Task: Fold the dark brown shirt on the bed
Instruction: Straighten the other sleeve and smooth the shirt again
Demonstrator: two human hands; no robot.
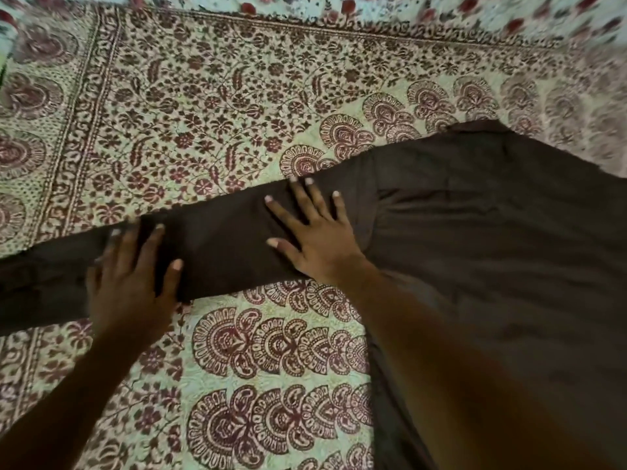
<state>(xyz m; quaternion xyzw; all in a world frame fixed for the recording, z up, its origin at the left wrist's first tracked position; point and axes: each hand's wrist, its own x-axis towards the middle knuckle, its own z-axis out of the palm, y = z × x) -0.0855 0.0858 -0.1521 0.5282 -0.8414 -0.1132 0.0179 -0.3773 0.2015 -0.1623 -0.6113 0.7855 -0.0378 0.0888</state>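
Sleeve [220,245] and body of the dark brown shirt [492,232] lie spread on the bed, on a bedspread [203,113] printed with maroon flowers, leaves and fan-shaped motifs on a pale ground. The shirt's body sits on the bed's right part and runs out of view at the right and lower edges. From the body the sleeve stretches flat to the left, sloping gently downward, and its far end passes out of view. A seam where sleeve meets body shows just right of the right hand, and soft creases fan out across the body from there.

Both hands rest on the sleeve. The right hand [315,232] lies palm down on the part of the sleeve nearest the body, fingers [298,198] straight and spread wide, thumb pointing along the sleeve away from the body; it holds nothing, only presses flat on the cloth. Its bare forearm [441,368] crosses over the lower part of the shirt's body.

The left hand [132,279] lies farther along the sleeve, well apart from the right hand. It too is flat, with fingers straight and splayed across the sleeve's width and the heel of the palm at the sleeve's near edge. This hand is somewhat blurred, so how firmly it presses cannot be told.

Beyond the sleeve, at the bedspread's far border, a second cloth [407,8] with red flowers on a light blue-white ground shows along the top.
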